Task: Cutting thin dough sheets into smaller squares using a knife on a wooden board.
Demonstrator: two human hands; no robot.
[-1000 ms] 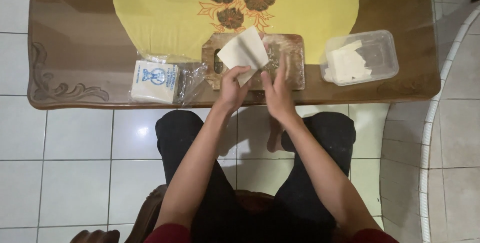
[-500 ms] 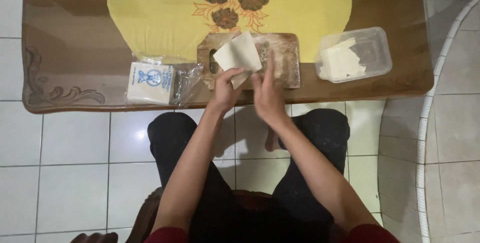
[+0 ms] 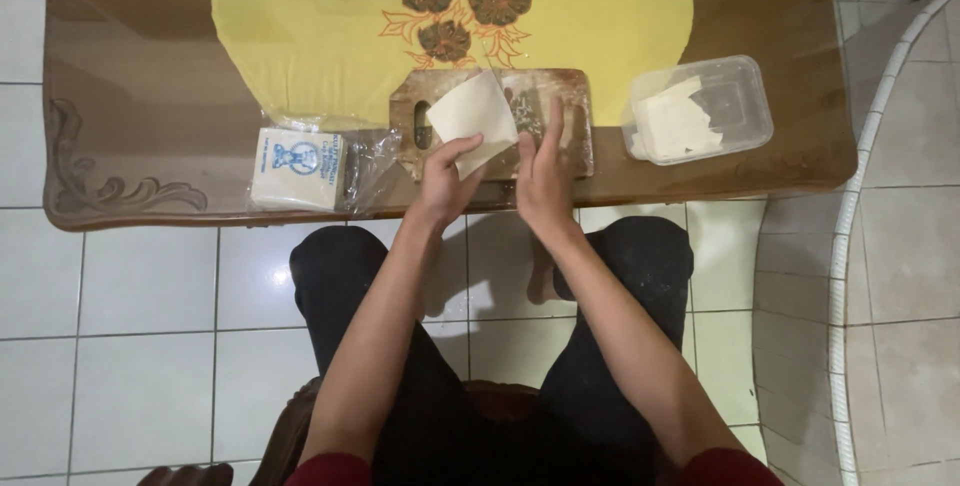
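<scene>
Head view: left hand point(image 3: 447, 178) is pinching the near edge of a thin pale wrapper sheet point(image 3: 474, 116) over the wooden cutting board point(image 3: 572, 106). Right hand point(image 3: 545, 174) is lying flat, fingers extended, on the board beside it. The sheet is looking light, floppy and tear-prone; best taken by an edge or corner. A plastic packet point(image 3: 298, 168) is sitting at left, a clear tub point(image 3: 742, 106) of more sheets at right; neither is crowding the board.

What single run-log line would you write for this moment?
left hand: holds pale square dough sheet | right hand: flat on brown wooden cutting board | nearby: clear plastic tub
</scene>
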